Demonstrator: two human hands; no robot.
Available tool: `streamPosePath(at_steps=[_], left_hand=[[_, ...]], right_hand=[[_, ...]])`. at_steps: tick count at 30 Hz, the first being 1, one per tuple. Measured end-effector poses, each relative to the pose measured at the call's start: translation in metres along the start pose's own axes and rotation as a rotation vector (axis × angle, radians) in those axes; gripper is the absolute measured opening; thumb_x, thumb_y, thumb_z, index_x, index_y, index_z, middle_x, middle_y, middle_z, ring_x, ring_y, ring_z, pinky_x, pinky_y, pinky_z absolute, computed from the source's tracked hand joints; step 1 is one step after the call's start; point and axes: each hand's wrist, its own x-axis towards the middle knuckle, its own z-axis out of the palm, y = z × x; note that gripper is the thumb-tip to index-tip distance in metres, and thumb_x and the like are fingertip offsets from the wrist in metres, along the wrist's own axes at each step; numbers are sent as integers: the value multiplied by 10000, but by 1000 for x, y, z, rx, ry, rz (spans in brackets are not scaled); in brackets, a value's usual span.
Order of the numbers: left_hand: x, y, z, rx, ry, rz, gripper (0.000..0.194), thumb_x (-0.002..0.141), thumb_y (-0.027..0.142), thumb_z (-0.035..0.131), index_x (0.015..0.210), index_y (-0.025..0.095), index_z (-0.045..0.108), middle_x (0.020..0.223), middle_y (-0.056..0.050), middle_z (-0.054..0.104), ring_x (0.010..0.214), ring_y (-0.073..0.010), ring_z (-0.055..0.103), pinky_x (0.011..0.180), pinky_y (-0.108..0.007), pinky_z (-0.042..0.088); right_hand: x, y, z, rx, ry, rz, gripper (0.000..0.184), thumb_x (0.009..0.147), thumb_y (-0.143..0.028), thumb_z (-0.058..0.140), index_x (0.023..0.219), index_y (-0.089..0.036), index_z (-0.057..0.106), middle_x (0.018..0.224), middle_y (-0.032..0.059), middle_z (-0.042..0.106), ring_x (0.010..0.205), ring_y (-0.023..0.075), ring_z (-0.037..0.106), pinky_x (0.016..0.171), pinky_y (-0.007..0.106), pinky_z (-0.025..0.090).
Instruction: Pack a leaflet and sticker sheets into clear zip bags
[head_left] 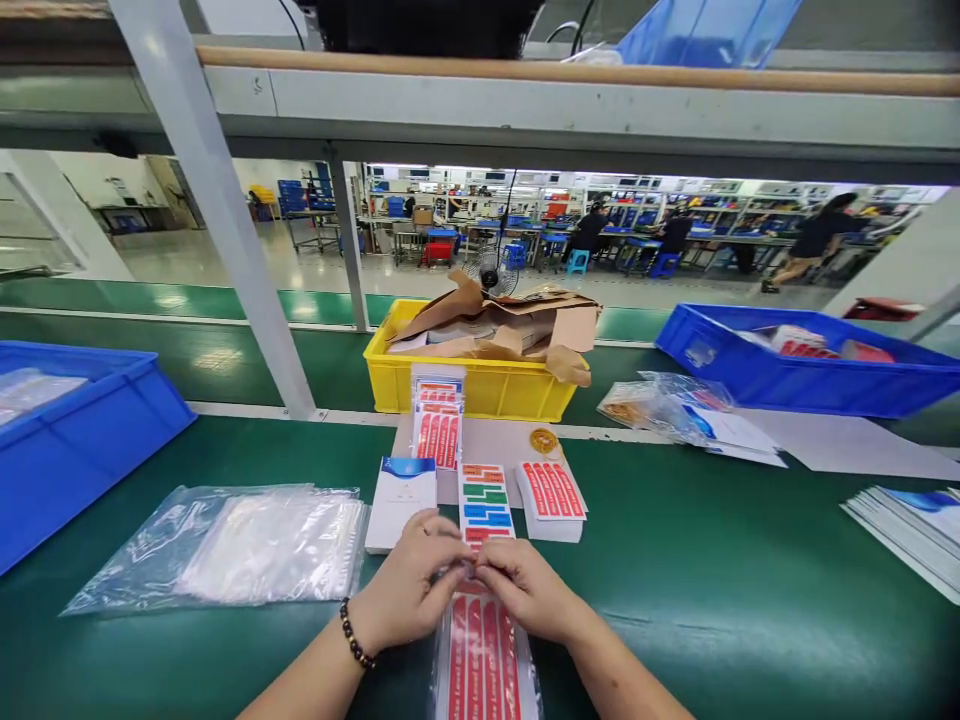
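Note:
A clear plastic bag (484, 660) with red-and-white label sheets inside lies at the bench's front edge. Both hands meet at its top end: my left hand (420, 580) and my right hand (525, 590) are closed, fingertips pinching the bag's edge. Just beyond them sits a stack of orange, green and blue label sheets (486, 495), partly hidden by my fingers. A stack of white booklets (403, 490) stands to the left, and a stack of red label sheets (553, 495) to the right. Filled bags (439, 425) lie farther back.
Behind stands a yellow bin (472, 385) full of brown paper. Blue bins (810, 370) flank the green bench (675, 600). At left lies a pack of clear bags (262, 545); at right, more booklets (911, 530). A slanted white post (217, 200) and an overhead shelf (570, 105) frame the bench.

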Motion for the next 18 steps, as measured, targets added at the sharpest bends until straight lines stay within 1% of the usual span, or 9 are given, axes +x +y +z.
streamPosePath(at_steps=[2,5,8,10,12,15,16,17,18], left_hand=[[0,0,-2,32,-112,-82,128,757,246,468,775,197,585,760,-28,590,795,-158,496,790,-285,352],[0,-5,-5,78,-153,-204,176,754,299,486,641,177,546,667,-12,561,695,-142,485,655,-237,344],[0,-8,-6,98,-170,-245,218,778,306,449,633,174,545,637,3,550,638,-125,470,601,-220,313],[0,-8,-5,63,-202,-248,232,791,295,425,648,169,557,616,12,539,593,-110,447,569,-213,297],[-1,-8,-4,-50,-249,-240,238,795,297,424,667,158,570,596,21,518,563,-94,420,547,-202,293],[-3,-8,-2,-348,-397,-199,253,777,351,479,694,136,584,602,28,492,561,-73,406,537,-177,315],[-3,-9,-1,-440,-457,-188,272,769,378,497,700,130,586,600,29,486,557,-68,403,532,-170,321],[-4,-10,0,-515,-511,-180,295,755,407,517,701,125,587,591,32,479,546,-61,398,520,-165,320],[-4,-11,2,-574,-558,-175,321,735,438,539,702,122,585,578,35,471,530,-54,392,506,-161,317]], right_hand=[[-2,0,-8,95,-84,49,211,810,-228,447,628,-167,537,568,-40,474,550,82,435,550,191,349],[-4,4,-18,223,-137,114,228,763,-289,521,579,-156,501,545,-47,425,532,73,385,527,188,328],[-6,8,-21,329,-193,137,282,738,-338,548,536,-150,489,531,-40,437,523,76,398,525,198,340],[-6,13,-21,409,-198,185,283,746,-367,536,568,-148,531,534,-29,471,487,76,415,486,200,344],[-4,20,-19,460,-68,254,283,780,-397,486,686,-149,584,562,-14,509,452,78,422,440,203,340],[4,31,-16,324,286,321,306,815,-408,434,823,-149,598,605,10,542,459,97,450,445,227,372],[9,32,-14,231,368,310,294,818,-395,437,824,-151,601,641,25,562,508,115,489,489,243,405],[15,32,-11,133,408,268,271,820,-375,444,821,-157,604,687,41,580,581,137,528,553,262,435],[21,30,-8,41,403,198,243,823,-350,447,821,-165,606,739,54,592,666,158,553,623,283,451]])
